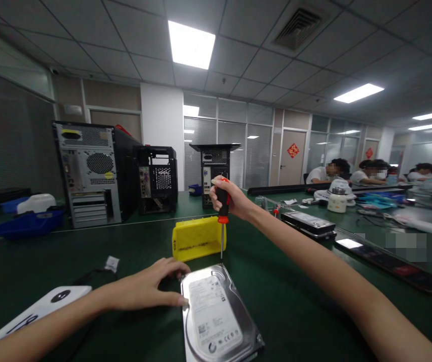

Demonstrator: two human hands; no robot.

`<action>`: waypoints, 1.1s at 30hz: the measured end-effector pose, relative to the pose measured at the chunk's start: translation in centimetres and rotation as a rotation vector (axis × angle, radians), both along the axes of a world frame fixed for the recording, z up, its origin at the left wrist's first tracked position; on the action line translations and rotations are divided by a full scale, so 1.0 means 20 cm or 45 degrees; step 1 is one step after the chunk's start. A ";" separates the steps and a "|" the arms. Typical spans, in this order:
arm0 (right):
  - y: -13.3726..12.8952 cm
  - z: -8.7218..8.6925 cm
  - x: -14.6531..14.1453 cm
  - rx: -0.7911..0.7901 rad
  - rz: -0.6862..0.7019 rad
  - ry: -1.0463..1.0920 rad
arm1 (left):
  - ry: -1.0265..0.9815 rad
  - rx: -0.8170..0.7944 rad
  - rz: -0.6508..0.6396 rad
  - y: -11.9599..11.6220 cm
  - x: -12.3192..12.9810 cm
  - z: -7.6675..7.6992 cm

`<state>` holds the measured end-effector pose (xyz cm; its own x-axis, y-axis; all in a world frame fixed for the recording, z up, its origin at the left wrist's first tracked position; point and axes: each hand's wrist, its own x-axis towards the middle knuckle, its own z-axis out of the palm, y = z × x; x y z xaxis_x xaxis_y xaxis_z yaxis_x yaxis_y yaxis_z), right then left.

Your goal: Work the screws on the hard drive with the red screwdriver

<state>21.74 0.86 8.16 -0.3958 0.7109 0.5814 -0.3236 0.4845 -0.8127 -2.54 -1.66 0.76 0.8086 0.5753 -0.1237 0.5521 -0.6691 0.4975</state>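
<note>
A silver hard drive (pixel 216 311) with a white label lies on the green table. At its left edge rests my left hand (pixel 155 285), thumb and fingers apart and holding nothing. My right hand (pixel 226 196) is wrapped round the black and red handle of a screwdriver (pixel 222 213). The screwdriver stands upright, its tip at the drive's far corner. Just behind the drive, a yellow bin (pixel 197 241) lies with its open side facing me and small dark pieces inside; they are too small to name.
Computer cases (pixel 93 171) stand at the back left and centre, beside a blue bin (pixel 31 224). More drives (pixel 308 223) and a long dark bar (pixel 389 261) lie at right. At lower left is a white object (pixel 50 306). People sit at far right.
</note>
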 end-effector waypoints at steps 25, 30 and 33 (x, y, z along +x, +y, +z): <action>-0.02 0.00 -0.01 -0.052 0.091 0.070 | -0.012 -0.043 0.011 0.01 0.00 0.00; -0.03 0.01 0.00 -0.101 0.157 -0.015 | -0.021 -0.045 0.006 -0.01 -0.01 0.02; -0.04 0.02 0.00 -0.111 0.144 -0.047 | -0.028 -0.043 0.022 -0.02 -0.01 0.03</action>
